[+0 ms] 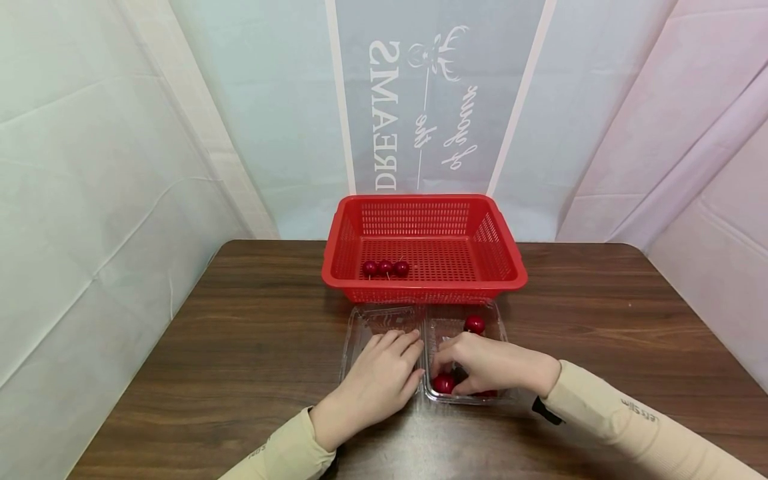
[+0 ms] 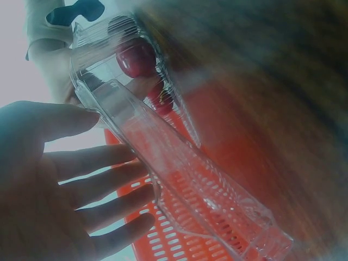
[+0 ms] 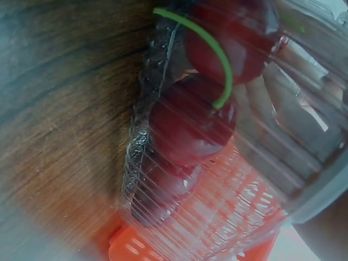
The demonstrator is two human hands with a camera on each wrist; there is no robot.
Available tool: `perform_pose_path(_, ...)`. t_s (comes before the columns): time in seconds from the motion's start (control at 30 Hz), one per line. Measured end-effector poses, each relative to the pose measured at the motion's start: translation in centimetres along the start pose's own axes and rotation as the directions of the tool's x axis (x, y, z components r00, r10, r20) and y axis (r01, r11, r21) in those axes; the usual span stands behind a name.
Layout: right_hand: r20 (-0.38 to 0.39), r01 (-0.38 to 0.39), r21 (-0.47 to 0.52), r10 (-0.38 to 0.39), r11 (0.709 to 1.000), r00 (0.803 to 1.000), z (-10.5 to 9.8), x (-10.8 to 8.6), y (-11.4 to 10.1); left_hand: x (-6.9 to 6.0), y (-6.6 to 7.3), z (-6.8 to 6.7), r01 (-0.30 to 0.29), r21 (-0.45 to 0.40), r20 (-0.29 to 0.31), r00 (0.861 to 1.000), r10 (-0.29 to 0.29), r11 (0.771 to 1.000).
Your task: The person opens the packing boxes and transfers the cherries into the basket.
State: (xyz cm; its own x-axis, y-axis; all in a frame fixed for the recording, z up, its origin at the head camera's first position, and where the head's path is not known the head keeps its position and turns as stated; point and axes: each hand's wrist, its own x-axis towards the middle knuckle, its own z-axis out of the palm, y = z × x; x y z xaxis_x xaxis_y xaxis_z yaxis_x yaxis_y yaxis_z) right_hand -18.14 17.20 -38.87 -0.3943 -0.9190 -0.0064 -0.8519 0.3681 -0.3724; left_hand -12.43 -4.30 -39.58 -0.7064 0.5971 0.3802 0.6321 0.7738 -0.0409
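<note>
three cherries (image 1: 385, 268) in basket (image 1: 420, 285), others in container (image 1: 445, 328) before it: likely unfinished; left hand (image 1: 384, 373) straight-fingered, right hand (image 1: 489, 362) grip unclear.

A makeshift, cloth-walled tabletop booth — the wider room is hidden: a dark brown wood-grain table (image 1: 270, 300) enclosed by pale, creased fabric sheets (image 1: 90, 167) and a grey-blue cloth panel (image 1: 516, 40) with mirrored white lettering (image 1: 385, 113).

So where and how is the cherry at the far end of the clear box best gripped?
Probably pinched across its round sides: the cherry. Come from above, slightly left; the clear box is open on top, its walls hinder a low approach, and bare floor lies left of the fruit.
</note>
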Motion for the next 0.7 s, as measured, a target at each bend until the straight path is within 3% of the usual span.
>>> perform_pose_path(0.7, -0.015, -0.057, 0.060, 0.058, 0.997, 0.998, 0.16, -0.37, 0.12, 0.03, 0.01, 0.02, -0.004, 0.000, -0.011, 1.000, 0.004, 1.000)
